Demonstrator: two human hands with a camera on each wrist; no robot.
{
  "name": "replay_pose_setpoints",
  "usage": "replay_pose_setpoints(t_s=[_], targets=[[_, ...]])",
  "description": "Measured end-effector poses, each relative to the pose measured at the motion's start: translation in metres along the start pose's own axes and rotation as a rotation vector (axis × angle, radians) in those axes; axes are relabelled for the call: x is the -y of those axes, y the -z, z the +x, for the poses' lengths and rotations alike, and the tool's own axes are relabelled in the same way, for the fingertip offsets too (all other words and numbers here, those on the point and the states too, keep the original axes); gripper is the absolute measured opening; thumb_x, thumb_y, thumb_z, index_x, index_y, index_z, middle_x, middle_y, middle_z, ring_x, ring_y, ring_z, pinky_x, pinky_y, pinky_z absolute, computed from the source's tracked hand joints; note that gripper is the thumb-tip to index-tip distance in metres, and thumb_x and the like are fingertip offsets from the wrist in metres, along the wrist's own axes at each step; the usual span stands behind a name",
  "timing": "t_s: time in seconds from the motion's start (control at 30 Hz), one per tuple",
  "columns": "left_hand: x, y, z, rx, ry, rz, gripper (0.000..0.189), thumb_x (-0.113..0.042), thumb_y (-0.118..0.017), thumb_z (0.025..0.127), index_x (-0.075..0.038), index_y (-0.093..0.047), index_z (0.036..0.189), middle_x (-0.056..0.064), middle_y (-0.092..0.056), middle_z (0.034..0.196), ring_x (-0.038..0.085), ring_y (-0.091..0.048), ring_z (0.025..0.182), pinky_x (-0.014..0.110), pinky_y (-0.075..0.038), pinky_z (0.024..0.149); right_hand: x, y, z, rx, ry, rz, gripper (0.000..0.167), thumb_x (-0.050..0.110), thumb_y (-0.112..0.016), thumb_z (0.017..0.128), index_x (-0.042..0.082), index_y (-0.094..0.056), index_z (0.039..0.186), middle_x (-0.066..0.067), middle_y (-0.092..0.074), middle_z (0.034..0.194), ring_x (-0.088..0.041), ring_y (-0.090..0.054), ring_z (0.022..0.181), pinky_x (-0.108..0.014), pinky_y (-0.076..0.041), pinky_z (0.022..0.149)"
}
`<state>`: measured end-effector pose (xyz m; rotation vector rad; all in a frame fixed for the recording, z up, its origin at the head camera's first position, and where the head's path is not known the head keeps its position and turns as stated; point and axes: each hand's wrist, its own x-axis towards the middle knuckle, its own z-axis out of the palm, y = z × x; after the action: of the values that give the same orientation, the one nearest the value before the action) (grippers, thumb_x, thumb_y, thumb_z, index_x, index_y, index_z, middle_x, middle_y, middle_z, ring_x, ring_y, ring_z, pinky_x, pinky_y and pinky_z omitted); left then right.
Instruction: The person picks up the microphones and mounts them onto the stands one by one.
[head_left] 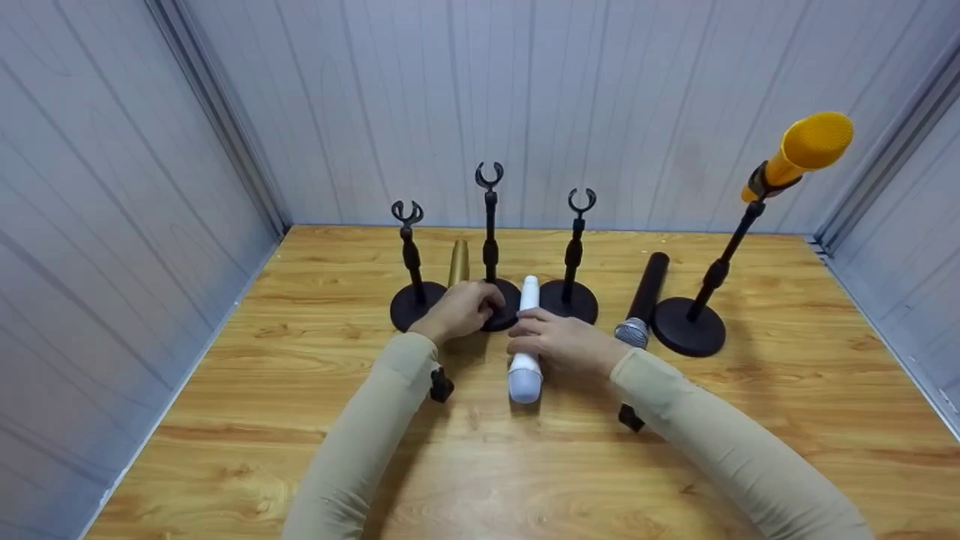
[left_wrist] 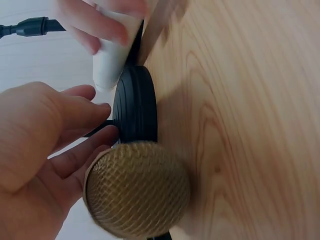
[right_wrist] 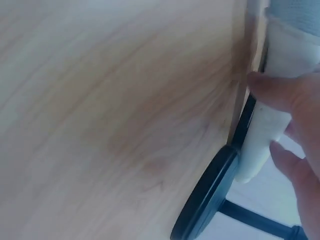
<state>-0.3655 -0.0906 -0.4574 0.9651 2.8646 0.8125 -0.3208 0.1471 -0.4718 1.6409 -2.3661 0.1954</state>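
My right hand (head_left: 566,341) grips a white microphone (head_left: 525,364) across its body, thumb on one side and fingers over the other. The pale grille points toward me, and the tail end reaches beside a round black base (right_wrist: 207,195). At the middle microphone stand (head_left: 490,225), my left hand (head_left: 465,309) has its loosely bent fingertips right at the base (left_wrist: 137,105), with the pole showing between thumb and fingers. Beneath that hand lies a gold microphone (head_left: 459,262); its mesh head (left_wrist: 137,190) fills the lower part of the left wrist view.
Bare-clipped stands rise at left (head_left: 411,259) and right of the middle one (head_left: 574,251). A black microphone (head_left: 649,289) with a silver grille lies beside the far-right stand (head_left: 720,277), whose clip carries a yellow microphone (head_left: 810,146). Panelled walls (head_left: 600,112) enclose the wooden table (head_left: 262,397).
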Motion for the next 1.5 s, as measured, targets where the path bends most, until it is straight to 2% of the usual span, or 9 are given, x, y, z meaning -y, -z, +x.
replay_pose_setpoints(t_s=[0.3, 0.47, 0.63, 0.77, 0.93, 1.07, 1.27, 1.37, 1.5], targets=[[-0.005, 0.003, 0.006, 0.015, 0.036, 0.008, 0.025, 0.008, -0.060, 0.093, -0.006, -0.074, 0.109, 0.008, -0.072, 0.108, 0.022, -0.067, 0.102, 0.036, -0.054, 0.090, -0.010, 0.037, -0.016, -0.186, 0.035, 0.093, 0.049, 0.000, -0.083, 0.082, 0.008, -0.066, 0.128, -0.011, -0.065, 0.129, -0.034, -0.056, 0.123, -0.049, -0.049, 0.101], [-0.017, 0.004, 0.012, 0.033, 0.058, 0.010, 0.021, 0.000, -0.063, 0.096, -0.005, -0.072, 0.114, 0.009, -0.071, 0.112, 0.024, -0.066, 0.106, 0.038, -0.053, 0.094, -0.007, 0.070, -0.027, -0.271, -0.029, 0.240, 0.049, -0.001, -0.078, 0.086, 0.008, -0.064, 0.132, -0.012, -0.063, 0.131, -0.030, -0.056, 0.125, -0.049, -0.046, 0.106], [-0.034, 0.002, 0.023, 0.019, 0.022, 0.011, 0.026, -0.007, -0.061, 0.099, -0.001, -0.065, 0.125, 0.015, -0.070, 0.115, 0.028, -0.066, 0.107, 0.040, -0.053, 0.094, -0.001, 0.108, -0.041, -0.312, -0.066, 0.331, 0.056, -0.001, -0.080, 0.086, 0.008, -0.061, 0.137, -0.010, -0.062, 0.134, -0.030, -0.058, 0.124, -0.047, -0.045, 0.106], [-0.049, -0.004, 0.033, 0.003, 0.044, -0.055, 0.038, -0.012, -0.059, 0.102, -0.001, -0.054, 0.138, 0.018, -0.066, 0.124, 0.030, -0.065, 0.111, 0.040, -0.054, 0.093, -0.001, 0.137, -0.052, -0.364, -0.074, 0.322, 0.054, -0.004, -0.077, 0.085, 0.006, -0.062, 0.136, -0.011, -0.064, 0.132, -0.032, -0.058, 0.121, -0.042, -0.043, 0.108], [-0.066, -0.015, 0.049, -0.058, 0.066, -0.217, 0.059, -0.027, -0.058, 0.104, -0.006, -0.035, 0.155, 0.017, -0.056, 0.141, 0.032, -0.060, 0.122, 0.040, -0.052, 0.098, -0.009, 0.163, -0.062, -0.403, -0.164, 0.241, 0.058, -0.009, -0.078, 0.083, 0.006, -0.062, 0.136, -0.009, -0.062, 0.134, -0.030, -0.055, 0.124, -0.042, -0.040, 0.109], [-0.081, -0.022, 0.067, -0.183, 0.046, -0.390, 0.065, -0.034, -0.056, 0.105, -0.007, -0.030, 0.158, 0.016, -0.053, 0.145, 0.031, -0.057, 0.127, 0.038, -0.051, 0.099, -0.015, 0.171, -0.066, -0.423, -0.229, 0.201, 0.059, -0.008, -0.079, 0.083, 0.007, -0.061, 0.137, -0.009, -0.060, 0.135, -0.028, -0.055, 0.125, -0.037, -0.040, 0.110], [-0.094, -0.029, 0.084, -0.339, -0.004, -0.393, 0.031, -0.018, -0.052, 0.107, -0.003, -0.057, 0.135, 0.011, -0.066, 0.121, 0.021, -0.064, 0.108, 0.030, -0.051, 0.091, -0.023, 0.167, -0.067, -0.429, -0.265, 0.230, 0.055, -0.004, -0.076, 0.087, 0.006, -0.059, 0.138, -0.007, -0.059, 0.137, -0.023, -0.055, 0.127, -0.028, -0.039, 0.111], [-0.095, -0.031, 0.088, -0.352, -0.002, -0.359, 0.021, -0.014, -0.052, 0.108, -0.004, -0.060, 0.124, 0.008, -0.066, 0.110, 0.018, -0.063, 0.102, 0.029, -0.050, 0.089, -0.024, 0.165, -0.067, -0.434, -0.277, 0.263, 0.055, -0.006, -0.075, 0.087, 0.007, -0.059, 0.138, -0.006, -0.059, 0.137, -0.021, -0.055, 0.127, -0.026, -0.040, 0.109], [-0.097, -0.030, 0.087, -0.316, 0.006, -0.312, 0.021, -0.017, -0.050, 0.108, -0.006, -0.060, 0.125, 0.006, -0.066, 0.111, 0.018, -0.063, 0.106, 0.031, -0.050, 0.091, -0.025, 0.165, -0.069, -0.441, -0.282, 0.297, 0.055, -0.008, -0.076, 0.086, 0.006, -0.060, 0.137, -0.006, -0.060, 0.135, -0.022, -0.055, 0.126, -0.025, -0.040, 0.109]])
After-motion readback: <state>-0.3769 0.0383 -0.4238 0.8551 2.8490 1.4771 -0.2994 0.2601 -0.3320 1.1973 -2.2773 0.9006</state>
